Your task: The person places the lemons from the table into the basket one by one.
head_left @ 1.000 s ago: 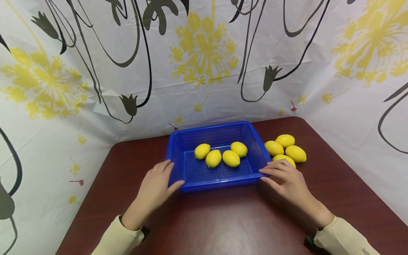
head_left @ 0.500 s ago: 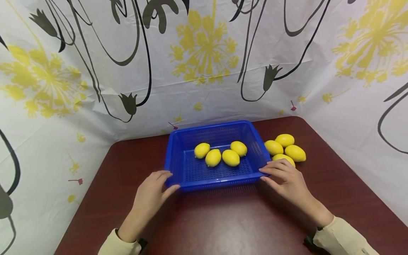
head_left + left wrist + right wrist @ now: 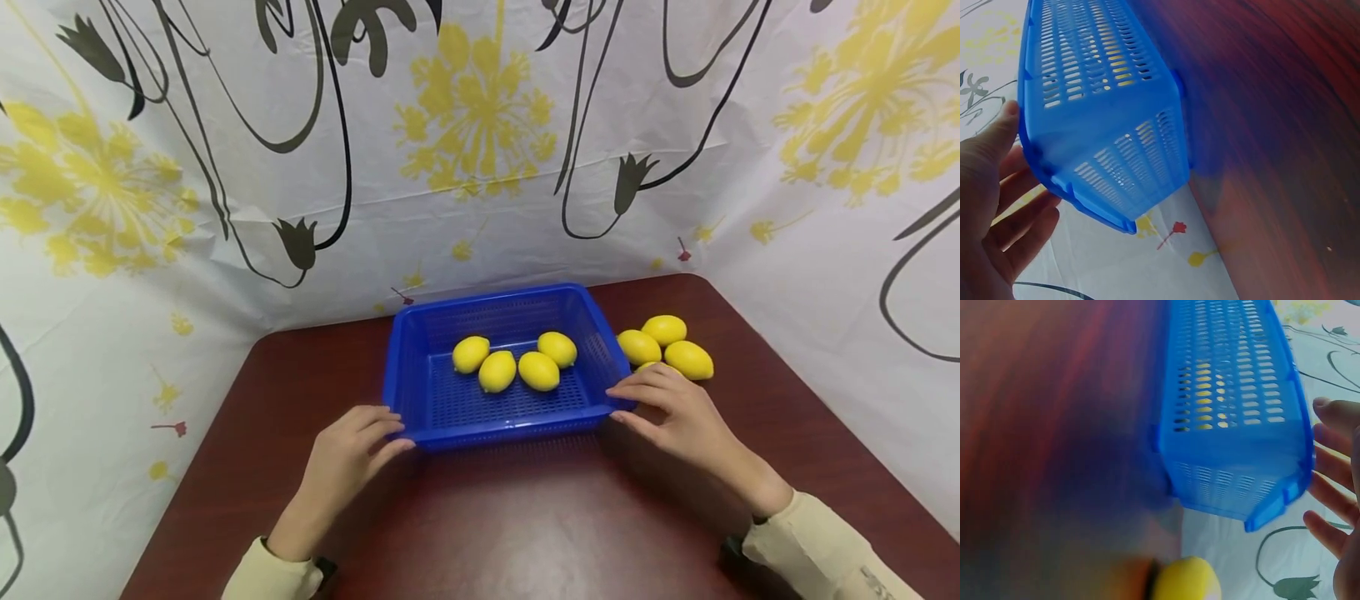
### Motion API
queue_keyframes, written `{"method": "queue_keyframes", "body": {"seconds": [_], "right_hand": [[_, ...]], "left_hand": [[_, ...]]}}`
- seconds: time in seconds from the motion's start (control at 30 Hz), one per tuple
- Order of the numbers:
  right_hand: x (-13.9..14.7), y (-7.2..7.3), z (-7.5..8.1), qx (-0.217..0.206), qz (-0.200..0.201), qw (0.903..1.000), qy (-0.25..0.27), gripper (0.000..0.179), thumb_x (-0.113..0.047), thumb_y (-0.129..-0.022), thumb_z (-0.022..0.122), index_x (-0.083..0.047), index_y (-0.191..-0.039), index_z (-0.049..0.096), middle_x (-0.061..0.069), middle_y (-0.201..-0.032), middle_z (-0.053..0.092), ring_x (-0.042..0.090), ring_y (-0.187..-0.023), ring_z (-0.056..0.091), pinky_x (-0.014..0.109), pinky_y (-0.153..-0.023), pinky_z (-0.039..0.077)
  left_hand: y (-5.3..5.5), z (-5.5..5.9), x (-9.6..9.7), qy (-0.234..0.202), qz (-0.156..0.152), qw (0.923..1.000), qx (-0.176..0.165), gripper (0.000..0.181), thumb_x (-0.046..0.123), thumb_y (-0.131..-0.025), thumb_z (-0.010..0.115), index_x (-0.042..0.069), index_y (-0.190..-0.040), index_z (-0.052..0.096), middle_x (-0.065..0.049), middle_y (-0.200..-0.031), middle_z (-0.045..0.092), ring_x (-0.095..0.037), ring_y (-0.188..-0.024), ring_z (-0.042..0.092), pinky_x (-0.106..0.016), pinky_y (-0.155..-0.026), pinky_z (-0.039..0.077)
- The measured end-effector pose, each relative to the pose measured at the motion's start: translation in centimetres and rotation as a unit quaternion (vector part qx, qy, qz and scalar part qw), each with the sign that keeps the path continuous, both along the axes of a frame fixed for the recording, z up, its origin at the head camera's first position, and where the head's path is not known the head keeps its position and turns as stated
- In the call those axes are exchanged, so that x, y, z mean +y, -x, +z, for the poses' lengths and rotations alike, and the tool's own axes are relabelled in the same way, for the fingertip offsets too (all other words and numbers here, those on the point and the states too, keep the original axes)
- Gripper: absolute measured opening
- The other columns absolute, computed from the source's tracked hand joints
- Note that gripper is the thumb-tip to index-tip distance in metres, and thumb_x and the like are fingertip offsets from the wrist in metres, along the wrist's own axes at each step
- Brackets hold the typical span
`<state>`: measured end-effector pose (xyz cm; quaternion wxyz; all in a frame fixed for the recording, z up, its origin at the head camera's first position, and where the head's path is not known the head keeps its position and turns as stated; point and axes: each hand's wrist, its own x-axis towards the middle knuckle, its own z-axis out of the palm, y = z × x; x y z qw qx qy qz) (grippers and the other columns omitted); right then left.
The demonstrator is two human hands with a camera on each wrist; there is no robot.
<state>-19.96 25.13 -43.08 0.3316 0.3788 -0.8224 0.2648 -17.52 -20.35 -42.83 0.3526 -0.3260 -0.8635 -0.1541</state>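
A blue perforated plastic basket [image 3: 517,425] stands at the back of the table, with several yellow lemons [image 3: 497,372] lying on its bottom. At its front left corner my left hand [image 3: 345,454] touches the rim with loosely extended fingers. My right hand [image 3: 678,417] is at the front right corner, fingertips right at the rim and thumb just below it. The left wrist view shows the basket's outer wall [image 3: 1104,112], with the left fingers spread behind the rim. In the right wrist view, the right thumb [image 3: 1335,412] shows a small gap from the rim.
Several more lemons [image 3: 688,360] lie on the dark red table [image 3: 525,517] right of the basket, one partly hidden behind my right hand. A white cloth [image 3: 480,217] with yellow flowers and dark stems hangs close behind the table and along both sides.
My left hand has drawn back along the basket's left rim toward the front corner. My right hand, the basket and the lemons have kept their places; the head view has shifted slightly.
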Motion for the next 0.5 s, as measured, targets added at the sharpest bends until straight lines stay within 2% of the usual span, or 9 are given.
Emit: {"method": "queue_keyframes", "body": {"seconds": [0.17, 0.27, 0.4, 0.5], "right_hand": [[1.0, 1.0, 2.4, -0.012, -0.022, 0.9996, -0.014, 0.041, -0.010, -0.065, 0.088, -0.015, -0.104, 0.077, -0.001, -0.098, 0.074, 0.014, -0.095, 0.062, 0.011, -0.092, 0.041], [1.9, 2.1, 4.0, -0.009, -0.053, 0.9981, -0.031, 0.041, -0.011, -0.065, 0.089, -0.015, -0.105, 0.077, 0.000, -0.098, 0.074, 0.014, -0.095, 0.062, 0.013, -0.088, 0.043], [3.3, 4.0, 5.6, -0.022, -0.104, 0.9915, -0.075, 0.039, -0.017, -0.071, 0.087, -0.017, -0.108, 0.076, -0.001, -0.099, 0.075, 0.012, -0.091, 0.060, 0.023, -0.073, 0.047], [4.3, 5.6, 6.1, -0.061, -0.134, 0.9827, -0.113, 0.038, -0.021, -0.077, 0.084, -0.016, -0.113, 0.074, 0.000, -0.104, 0.075, 0.016, -0.094, 0.061, 0.033, -0.074, 0.051]], "left_hand": [[0.2, 0.0, -0.1, 0.000, -0.009, 0.9999, 0.008, 0.030, 0.034, -0.072, 0.084, 0.010, -0.089, 0.078, -0.002, -0.091, 0.076, -0.019, -0.092, 0.071, -0.037, -0.081, 0.059], [0.3, 0.1, -0.1, -0.001, -0.013, 0.9998, 0.014, 0.031, 0.035, -0.073, 0.084, 0.009, -0.088, 0.078, -0.002, -0.089, 0.076, -0.019, -0.090, 0.071, -0.036, -0.080, 0.060], [0.3, 0.1, -0.1, 0.005, -0.011, 0.9997, 0.020, 0.032, 0.034, -0.071, 0.085, 0.008, -0.088, 0.077, -0.002, -0.088, 0.075, -0.019, -0.090, 0.072, -0.036, -0.080, 0.060], [0.3, 0.1, -0.1, 0.006, -0.006, 0.9999, 0.013, 0.032, 0.032, -0.069, 0.087, 0.008, -0.088, 0.077, -0.002, -0.088, 0.075, -0.019, -0.090, 0.072, -0.036, -0.080, 0.060]]}}
